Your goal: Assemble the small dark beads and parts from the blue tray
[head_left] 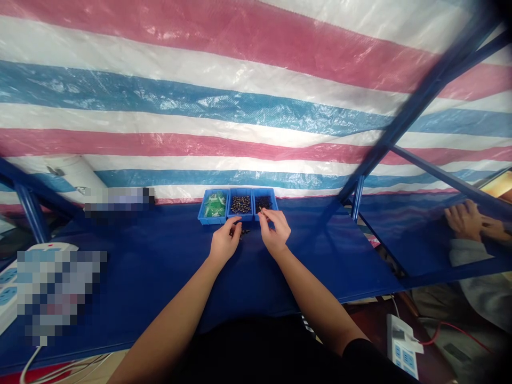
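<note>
Three small blue bins stand in a row at the table's far edge. The left bin (200,217) holds green and clear pieces, the middle bin (239,217) small brass-and-black parts, and the right bin (275,198) small dark parts. In front of the middle bin, my left hand (224,242) has its thumb and fingers curled together around something dark and too small to name. A few small dark parts (245,232) lie beside its fingertips. My right hand (277,230) is at the front of the right bin, fingertips pinched on a tiny thing I cannot make out.
The bins rest on a blue table (160,282). A white power strip (60,247) lies at the left, near a blurred-out object. Blue metal posts (358,198) frame the right side, where another person's hands (466,220) show. Behind hangs a striped sheet (240,117).
</note>
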### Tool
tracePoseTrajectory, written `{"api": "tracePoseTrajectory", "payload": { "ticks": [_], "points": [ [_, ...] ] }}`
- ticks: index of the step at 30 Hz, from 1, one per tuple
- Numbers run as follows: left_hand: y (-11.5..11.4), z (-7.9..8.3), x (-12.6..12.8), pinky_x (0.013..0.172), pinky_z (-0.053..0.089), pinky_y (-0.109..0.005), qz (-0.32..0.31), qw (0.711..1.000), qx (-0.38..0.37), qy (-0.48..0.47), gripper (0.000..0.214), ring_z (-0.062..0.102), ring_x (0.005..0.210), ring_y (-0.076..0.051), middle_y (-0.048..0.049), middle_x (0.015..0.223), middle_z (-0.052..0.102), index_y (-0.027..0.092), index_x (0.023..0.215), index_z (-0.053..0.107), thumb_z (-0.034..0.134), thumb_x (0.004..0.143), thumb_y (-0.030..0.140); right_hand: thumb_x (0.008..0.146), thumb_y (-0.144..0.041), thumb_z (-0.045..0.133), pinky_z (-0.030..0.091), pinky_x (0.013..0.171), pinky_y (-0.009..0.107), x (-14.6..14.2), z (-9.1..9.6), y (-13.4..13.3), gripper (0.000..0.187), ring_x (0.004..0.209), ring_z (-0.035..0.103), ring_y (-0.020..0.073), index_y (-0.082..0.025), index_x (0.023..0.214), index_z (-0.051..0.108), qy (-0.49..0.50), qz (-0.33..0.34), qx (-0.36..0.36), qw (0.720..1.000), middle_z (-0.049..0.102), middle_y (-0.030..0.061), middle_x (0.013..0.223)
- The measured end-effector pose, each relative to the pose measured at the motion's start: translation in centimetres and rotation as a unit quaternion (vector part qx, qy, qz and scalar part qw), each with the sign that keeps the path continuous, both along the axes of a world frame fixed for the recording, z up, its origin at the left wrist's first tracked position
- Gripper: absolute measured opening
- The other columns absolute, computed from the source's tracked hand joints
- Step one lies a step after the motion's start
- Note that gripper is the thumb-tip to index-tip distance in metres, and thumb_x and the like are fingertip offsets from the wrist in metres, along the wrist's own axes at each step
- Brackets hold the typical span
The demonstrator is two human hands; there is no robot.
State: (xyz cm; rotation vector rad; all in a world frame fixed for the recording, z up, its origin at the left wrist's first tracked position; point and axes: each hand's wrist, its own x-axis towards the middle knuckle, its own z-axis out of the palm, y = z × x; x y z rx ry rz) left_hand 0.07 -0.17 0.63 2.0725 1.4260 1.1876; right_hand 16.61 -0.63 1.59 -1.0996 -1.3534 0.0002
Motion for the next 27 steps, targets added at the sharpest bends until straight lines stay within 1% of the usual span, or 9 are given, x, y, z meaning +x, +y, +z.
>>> {"api": "tracePoseTrajectory", "payload": {
  "ticks": [1,3,6,8,12,18,21,23,27],
  "points": [
    [0.0,0.0,0.0,0.059,0.045,-0.021,0.002,1.000,0.000,0.002,0.030,0.058,0.057,-0.011,0.0027,0.068,0.062,0.023,0.114,0.060,0.046,0.092,0.038,0.088,-0.031,0.058,0.054,0.079,0.034,0.0,0.0,0.0,0.020,0.083,0.065,0.0192,-0.021,0.101,0.070,-0.013,-0.023,0.000,1.000,0.071,0.0096,0.094],
    [-0.1,0.0,0.0,0.059,0.045,-0.021,0.002,1.000,0.003,0.005,0.029,0.058,0.057,-0.011,0.0015,0.070,0.064,0.023,0.111,0.062,0.045,0.093,0.037,0.089,-0.032,0.058,0.052,0.080,0.034,0.0,0.0,0.2,0.023,0.085,0.064,0.0204,-0.022,0.106,0.069,-0.063,-0.033,-0.062,0.996,0.071,0.0088,0.089],
    [0.0,-0.1,-0.1,0.060,0.045,-0.021,-0.002,1.000,0.003,0.010,0.027,0.060,0.059,-0.012,0.0001,0.074,0.067,0.023,0.108,0.064,0.045,0.092,0.035,0.088,-0.033,0.058,0.050,0.075,0.031,0.1,0.0,0.3,0.025,0.078,0.064,0.0203,-0.024,0.109,0.069,-0.153,0.013,-0.215,0.965,0.070,0.0057,0.080],
    [0.0,-0.2,-0.1,0.060,0.045,-0.021,0.002,1.000,0.001,0.014,0.027,0.060,0.059,-0.012,0.0002,0.074,0.068,0.023,0.107,0.064,0.045,0.092,0.035,0.089,-0.032,0.056,0.048,0.073,0.029,0.2,0.1,0.3,0.021,0.075,0.064,0.0191,-0.026,0.103,0.070,-0.187,0.053,-0.266,0.944,0.070,0.0043,0.080],
    [0.1,-0.2,-0.1,0.060,0.046,-0.022,0.004,1.000,0.001,0.017,0.027,0.062,0.060,-0.013,0.0000,0.073,0.068,0.023,0.105,0.064,0.046,0.092,0.036,0.086,-0.028,0.060,0.046,0.074,0.027,0.6,-0.3,0.4,0.018,0.079,0.063,0.0178,-0.024,0.100,0.071,-0.245,0.151,-0.288,0.914,0.069,0.0042,0.085],
    [0.0,-0.1,0.0,0.060,0.045,-0.022,0.000,1.000,-0.012,0.028,0.026,0.061,0.059,-0.012,0.0003,0.075,0.069,0.023,0.106,0.064,0.046,0.091,0.035,0.083,-0.027,0.063,0.045,0.074,0.027,0.9,-1.4,0.9,0.017,0.083,0.061,0.0180,-0.022,0.097,0.072,-0.291,0.158,-0.330,0.884,0.065,0.0068,0.093],
    [0.0,-0.1,-0.1,0.059,0.045,-0.022,-0.003,0.999,-0.016,0.029,0.026,0.061,0.058,-0.012,0.0004,0.074,0.068,0.023,0.106,0.064,0.046,0.091,0.035,0.082,-0.025,0.063,0.045,0.073,0.028,0.9,-1.5,0.9,0.014,0.080,0.060,0.0168,-0.020,0.092,0.071,-0.281,0.168,-0.331,0.885,0.064,0.0064,0.090],
    [0.0,-0.1,-0.1,0.059,0.045,-0.022,-0.005,1.000,-0.016,0.025,0.027,0.060,0.058,-0.012,0.0004,0.073,0.067,0.023,0.107,0.064,0.046,0.091,0.035,0.081,-0.024,0.062,0.046,0.072,0.028,0.8,-1.4,0.9,0.013,0.076,0.059,0.0159,-0.019,0.091,0.070,-0.248,0.182,-0.321,0.896,0.064,0.0053,0.084],
    [0.1,-0.1,-0.1,0.060,0.046,-0.022,-0.015,0.999,-0.021,0.022,0.028,0.060,0.060,-0.012,0.0008,0.073,0.067,0.023,0.110,0.062,0.047,0.091,0.035,0.080,-0.024,0.059,0.049,0.069,0.027,0.2,-1.6,1.1,0.016,0.069,0.060,0.0139,-0.018,0.093,0.067,-0.069,0.236,-0.308,0.919,0.067,0.0026,0.080]
  ]
}}
